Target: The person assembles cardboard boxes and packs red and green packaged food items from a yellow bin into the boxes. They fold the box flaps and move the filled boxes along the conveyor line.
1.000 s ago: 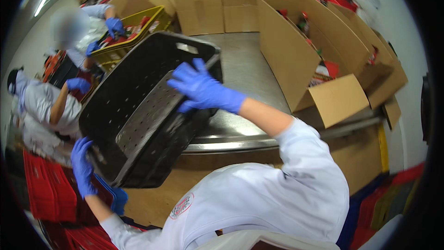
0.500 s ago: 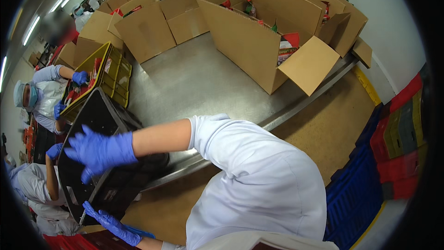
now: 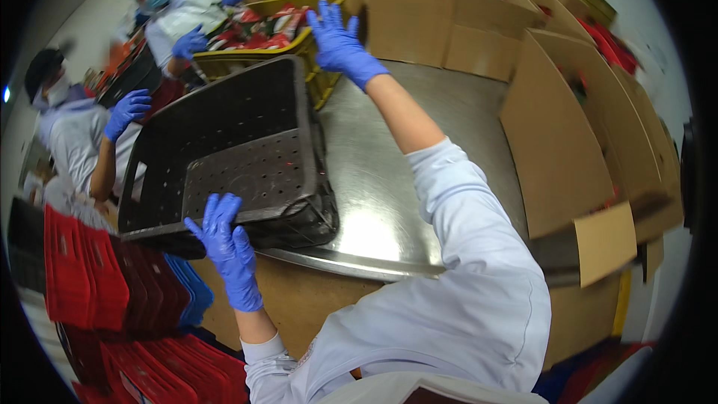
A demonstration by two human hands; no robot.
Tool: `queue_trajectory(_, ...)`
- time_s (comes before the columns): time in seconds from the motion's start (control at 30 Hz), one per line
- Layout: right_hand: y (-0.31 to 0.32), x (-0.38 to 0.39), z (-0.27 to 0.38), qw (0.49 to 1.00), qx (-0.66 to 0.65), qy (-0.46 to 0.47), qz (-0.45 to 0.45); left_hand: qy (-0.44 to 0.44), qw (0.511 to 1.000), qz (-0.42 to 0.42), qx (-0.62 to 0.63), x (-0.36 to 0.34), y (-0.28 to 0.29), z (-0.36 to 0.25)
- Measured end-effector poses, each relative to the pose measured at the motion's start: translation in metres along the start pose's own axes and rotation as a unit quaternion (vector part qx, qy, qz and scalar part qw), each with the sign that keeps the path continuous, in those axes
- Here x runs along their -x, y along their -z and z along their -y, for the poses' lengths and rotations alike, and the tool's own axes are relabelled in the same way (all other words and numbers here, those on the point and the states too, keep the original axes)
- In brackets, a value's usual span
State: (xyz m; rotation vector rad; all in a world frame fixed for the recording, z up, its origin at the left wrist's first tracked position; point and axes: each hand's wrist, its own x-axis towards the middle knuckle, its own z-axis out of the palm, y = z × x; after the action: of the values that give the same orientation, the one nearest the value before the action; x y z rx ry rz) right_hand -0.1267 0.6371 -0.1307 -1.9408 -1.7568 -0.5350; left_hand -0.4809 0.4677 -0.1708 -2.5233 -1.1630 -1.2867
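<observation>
A black plastic crate (image 3: 202, 132) with a perforated floor sits tilted over the edge of the steel table; its bare inside faces me. My left hand (image 3: 228, 251), in a blue glove, is at the crate's near rim with fingers spread; I cannot tell whether it touches. My right hand (image 3: 340, 45), also blue-gloved, stretches out with fingers apart beside the right end of a yellow crate (image 3: 329, 78). That crate holds several red and green packets (image 3: 258, 30). Neither hand holds anything.
Open cardboard boxes (image 3: 407, 19) line the far and right sides of the steel table (image 3: 381, 157). Two co-workers (image 3: 187, 4) (image 3: 75, 131) stand at left, one with hands at the yellow crate. Stacked red crates (image 3: 90, 277) stand at lower left.
My view has swung left and nearer to the black crate. My right hand has moved away from over the black crate toward the yellow crate. My left hand remains by the near rim.
</observation>
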Motion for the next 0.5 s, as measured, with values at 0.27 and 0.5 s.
queue_trajectory(0.27, -0.039, -0.047, 0.011, 0.982, -0.002, 0.05, 0.181, 0.045, 0.992, -0.098, -0.07, -0.017, -0.016, 0.035)
queue_trajectory(0.5, -0.063, -0.065, 0.019, 0.972, -0.038, 0.062, 0.223, 0.103, 0.994, -0.02, 0.007, -0.03, 0.023, 0.122)
